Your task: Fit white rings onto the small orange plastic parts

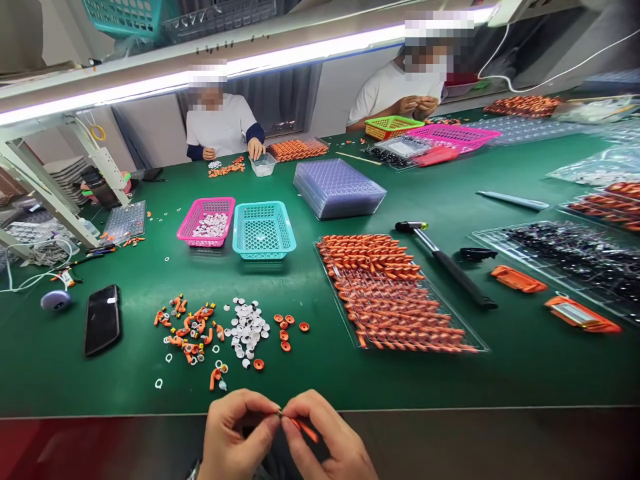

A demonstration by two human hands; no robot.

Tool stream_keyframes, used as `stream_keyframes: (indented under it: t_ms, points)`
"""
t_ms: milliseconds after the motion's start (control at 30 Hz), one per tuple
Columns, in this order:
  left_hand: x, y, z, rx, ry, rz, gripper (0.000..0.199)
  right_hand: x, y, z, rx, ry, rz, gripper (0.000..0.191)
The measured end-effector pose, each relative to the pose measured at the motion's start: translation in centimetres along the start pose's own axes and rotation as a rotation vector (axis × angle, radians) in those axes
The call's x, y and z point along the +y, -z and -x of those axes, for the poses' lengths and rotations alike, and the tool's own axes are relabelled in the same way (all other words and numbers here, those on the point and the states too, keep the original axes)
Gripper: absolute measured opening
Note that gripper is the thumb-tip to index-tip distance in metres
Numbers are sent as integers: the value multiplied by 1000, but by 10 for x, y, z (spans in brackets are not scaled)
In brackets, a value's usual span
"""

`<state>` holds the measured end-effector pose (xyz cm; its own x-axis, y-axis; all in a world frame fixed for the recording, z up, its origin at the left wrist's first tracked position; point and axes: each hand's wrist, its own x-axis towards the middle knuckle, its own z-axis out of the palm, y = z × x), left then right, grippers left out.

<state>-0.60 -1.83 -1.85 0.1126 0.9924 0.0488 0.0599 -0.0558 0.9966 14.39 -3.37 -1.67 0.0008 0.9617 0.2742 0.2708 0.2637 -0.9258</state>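
Observation:
My left hand (240, 433) and my right hand (327, 437) meet at the table's front edge, fingertips almost touching. In the right one a slim orange plastic piece (307, 430) is held, its end sticking out below the fingers. My left thumb and forefinger pinch something tiny and dark at the other end, too small to name. Just beyond lie a heap of bent orange parts (193, 333) with yellow and grey ends, a pile of white round caps (247, 327), and several orange cups (285, 327). White rings (159, 384) are scattered nearby.
Beyond the piles stand a pink basket (206, 241) with white pieces and a turquoise basket (264, 250). To the right are a tray of orange parts (390, 300), a black-handled tool (463, 277) and stacked clear trays (337, 190). A phone (103, 320) lies left. Two co-workers sit opposite.

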Motion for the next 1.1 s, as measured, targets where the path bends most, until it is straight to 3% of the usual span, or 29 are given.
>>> stream_keyframes:
  t_ms: [133, 233, 400, 533, 767, 900, 1000, 1100]
  points:
    - [8, 10, -12, -137, -205, -377, 15, 7, 9, -5, -101, -95, -13, 22]
    - [11, 19, -36, -141, -347, -651, 19, 11, 15, -10, -79, -211, -77, 25]
    - [4, 20, -71, -192, -426, -852, 23, 13, 20, -17, -35, -326, -212, 31]
    - [7, 14, -73, -230, -406, -916, 24, 15, 22, -18, -89, -351, -291, 32]
    - [27, 6, -46, -267, -240, -698, 21, 14, 21, -15, -142, -376, -347, 29]
    - [26, 6, -34, -260, 51, -256, 16, 9, 20, -11, -105, -287, -254, 26]
    - [25, 6, -29, -267, 243, 13, 30, 6, 19, -9, -92, -190, -130, 25]
    - [26, 6, -26, -278, 263, 46, 36, 5, 18, -8, -81, -101, -11, 21]
